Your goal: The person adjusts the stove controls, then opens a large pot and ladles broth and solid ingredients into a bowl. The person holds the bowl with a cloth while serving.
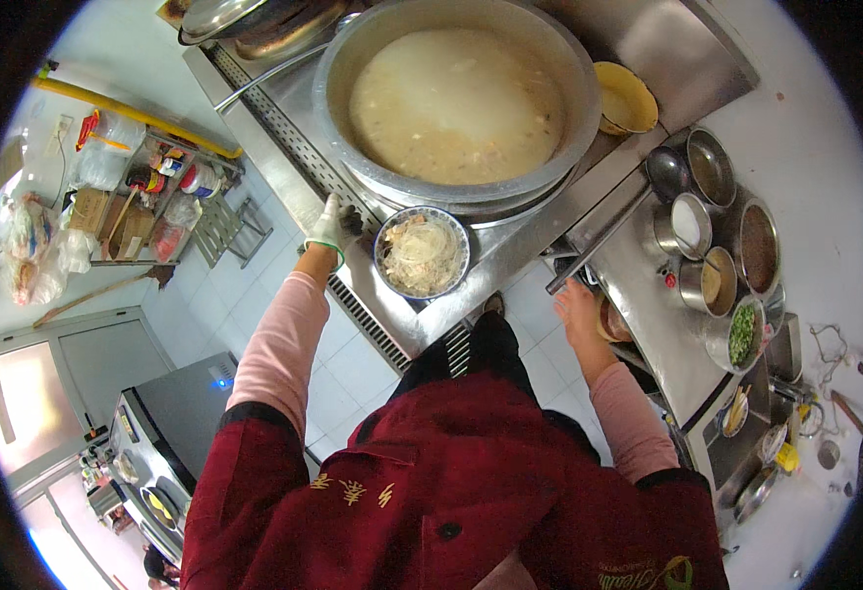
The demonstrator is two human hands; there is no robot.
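Observation:
My left hand (334, 225), in a white and dark glove with a green cuff, is at the steel stove's edge, left of a blue-rimmed bowl (463, 254). Whether it grips anything is unclear. Glassy noodles and pale pieces (420, 254) fill the bowl, which stands on the stove's front corner. Behind the bowl is a wide metal pot (457, 193) of cloudy, pale broth (457, 103). My bare right hand (580, 306) has its fingers apart, close to the end of a metal tube (597, 240); contact is unclear.
Right of me, a steel counter (641, 295) holds several metal containers, one with chopped greens (742, 335). A yellow bowl (627, 99) sits beside the pot. A long metal handle (273, 77) crosses the stove at left. Beyond are a loaded shelf (140, 262) and a slatted stool (218, 228).

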